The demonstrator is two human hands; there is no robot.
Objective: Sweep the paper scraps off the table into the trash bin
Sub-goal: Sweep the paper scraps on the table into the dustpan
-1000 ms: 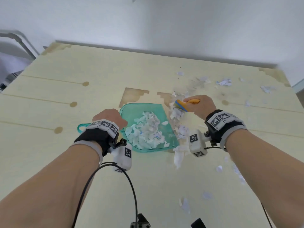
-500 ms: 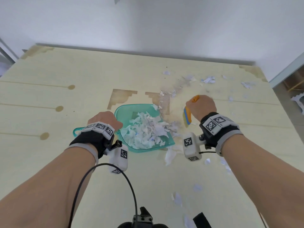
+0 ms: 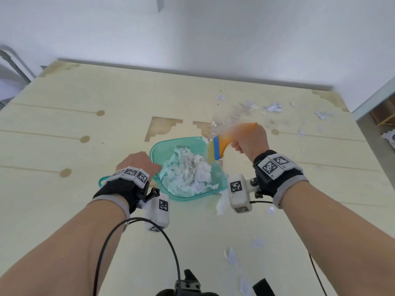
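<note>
**Brush over the pan, scraps piling up**

I am gripping the orange handle of the brush [image 3: 226, 142] in my right hand [image 3: 251, 141], my fingers curling tight around it. The blue band and pale bristles are pointing down, hanging over the right-hand rim of the teal dustpan [image 3: 159, 149], near its far corner. The top end of the handle is looking blurred.

My left hand [image 3: 136, 162] is sitting at the near left of the dustpan, over its handle. From above I am seeing only the back of the hand, with knuckles bending down, so I cannot tell exactly how the fingers are closing underneath; the teal loop of the handle is poking out to the left of my wrist.

The dustpan is lying flat on the pale wooden table [image 3: 64, 210]. Inside it a heap of white paper scraps [image 3: 190, 174] is filling the middle and the near side. A bigger white scrap [image 3: 221, 202] is lying on the table just outside the pan's near right corner, beside the white tracker on my right wrist.

More loose scraps [image 3: 272, 107] are lying scattered across the far right of the table, well apart from the pan, and a few more [image 3: 232, 256] are lying on the near side between my forearms. Both of my wrists are wearing black bands with coded markers, and a black cable [image 3: 136, 229] is looping from the left one.
</note>
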